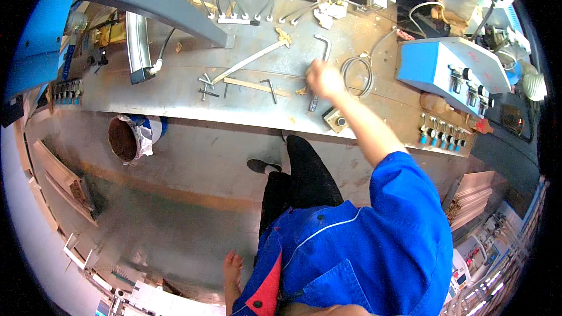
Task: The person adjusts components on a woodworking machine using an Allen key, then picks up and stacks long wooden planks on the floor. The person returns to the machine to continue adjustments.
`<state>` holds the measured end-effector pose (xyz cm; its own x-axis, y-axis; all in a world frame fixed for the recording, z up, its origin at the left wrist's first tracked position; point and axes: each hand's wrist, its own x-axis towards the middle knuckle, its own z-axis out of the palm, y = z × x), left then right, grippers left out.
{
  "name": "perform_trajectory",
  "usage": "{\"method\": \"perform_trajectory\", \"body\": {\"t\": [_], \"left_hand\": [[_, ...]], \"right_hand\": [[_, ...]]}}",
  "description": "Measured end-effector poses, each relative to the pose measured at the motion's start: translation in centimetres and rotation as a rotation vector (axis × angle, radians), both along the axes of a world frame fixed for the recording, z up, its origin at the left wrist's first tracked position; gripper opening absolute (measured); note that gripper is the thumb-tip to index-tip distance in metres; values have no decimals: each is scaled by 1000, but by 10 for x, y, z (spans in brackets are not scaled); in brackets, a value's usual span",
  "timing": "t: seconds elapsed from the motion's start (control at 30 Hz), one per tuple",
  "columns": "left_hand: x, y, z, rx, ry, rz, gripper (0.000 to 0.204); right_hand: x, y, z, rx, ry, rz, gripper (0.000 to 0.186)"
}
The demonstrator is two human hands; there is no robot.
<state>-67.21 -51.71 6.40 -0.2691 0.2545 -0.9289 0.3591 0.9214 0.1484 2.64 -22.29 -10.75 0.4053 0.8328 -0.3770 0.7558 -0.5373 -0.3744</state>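
My right hand [325,79] is curled over a long bent metal tool [322,43] on the steel worktop [193,102]; its fingers hide whether they grip it. A handled tool [313,103] shows just below the hand, and a coiled cable [369,86] lies to its right. To the left lie a hex key [270,90], a flat strip [243,84], a long pale rod [240,64] and several T-handled tools [208,90]. My left hand [233,266] hangs low by my side, fingers loosely bent and apart, holding nothing visible.
A grey beam [152,0] crosses the upper left. Blue machine housings [418,64] with fittings stand right, with a valve row [439,134] below. A small metal block [335,120] sits near the front edge. A bucket [120,137] and stacked boards [64,181] are on the floor.
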Motion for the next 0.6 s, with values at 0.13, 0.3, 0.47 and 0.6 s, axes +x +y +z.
{"method": "perform_trajectory", "body": {"t": [0.13, 0.3, 0.47, 0.6], "left_hand": [[-9, 12, -15, 42, -86, 45, 51], [-26, 20, -13, 96, -153, 43, 46], [-38, 21, -28, 49, -133, -116, 44], [-26, 27, -21, 96, -88, -91, 45]], "right_hand": [[-68, -31, -37, -80, 1, -28, 29], [-84, -24, -34, -145, 94, -48, 30], [-74, -28, -26, 197, 667, -664, 20], [17, -39, -27, 452, 1256, -1297, 11]]}}
